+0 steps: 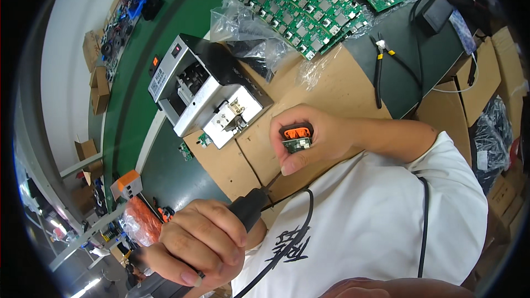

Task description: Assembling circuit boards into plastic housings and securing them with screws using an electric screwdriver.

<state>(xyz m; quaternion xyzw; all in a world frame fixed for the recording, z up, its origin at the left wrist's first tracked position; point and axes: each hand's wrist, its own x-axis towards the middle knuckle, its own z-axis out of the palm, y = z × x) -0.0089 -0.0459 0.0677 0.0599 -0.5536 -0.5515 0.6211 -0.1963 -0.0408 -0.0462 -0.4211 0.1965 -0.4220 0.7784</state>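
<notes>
Fairly even, bright light fills the centre; the shirt (375, 226) looks nearly washed out, plastic wrap (237, 22) glints, and the black handle (248, 208) shows little detail. Tubes (86, 287) glare at lower left amid soft background. Fisheye distortion bends the left side; corners go black.

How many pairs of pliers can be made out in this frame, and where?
1: pliers with black-and-yellow handles, spread apart, at upper right, to the lower left of the black power adapter. Others may be hidden in the left background clutter, too small to tell.

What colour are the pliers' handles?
The handles are black with some yellow, shown in the head view.
</notes>
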